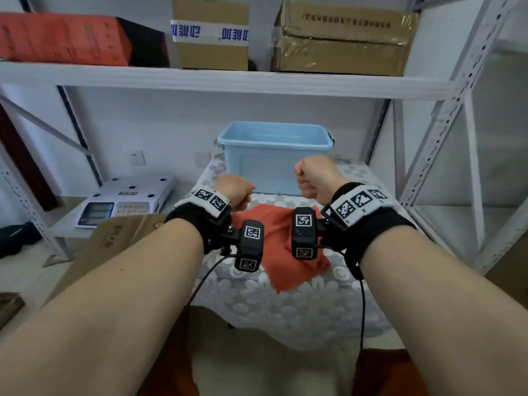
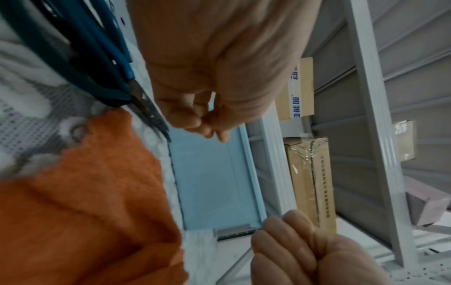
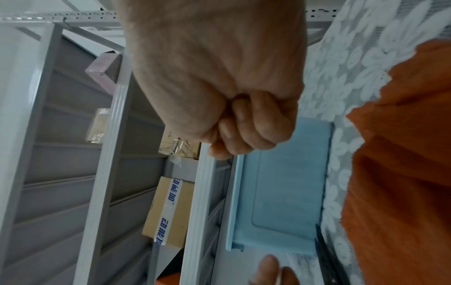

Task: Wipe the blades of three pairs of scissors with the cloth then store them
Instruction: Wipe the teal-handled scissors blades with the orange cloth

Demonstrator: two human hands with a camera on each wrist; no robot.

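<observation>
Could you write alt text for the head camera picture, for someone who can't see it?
Two bare forearms reach forward, the left hand and right hand both clenched in empty fists above an orange cloth on a lace-covered table. A light blue plastic bin stands behind, under a shelf of cardboard boxes.

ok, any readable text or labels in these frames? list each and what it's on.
"动能加", blue print on white tape around the middle cardboard box; mirrored in the head view, legible in the wrist views.
Line of print on the plastic-wrapped cardboard box: too blurred to read.
Print on the red box: too small.
Scale box keypad and display: unreadable.
Wristband markers: coded patterns, no words.
</observation>
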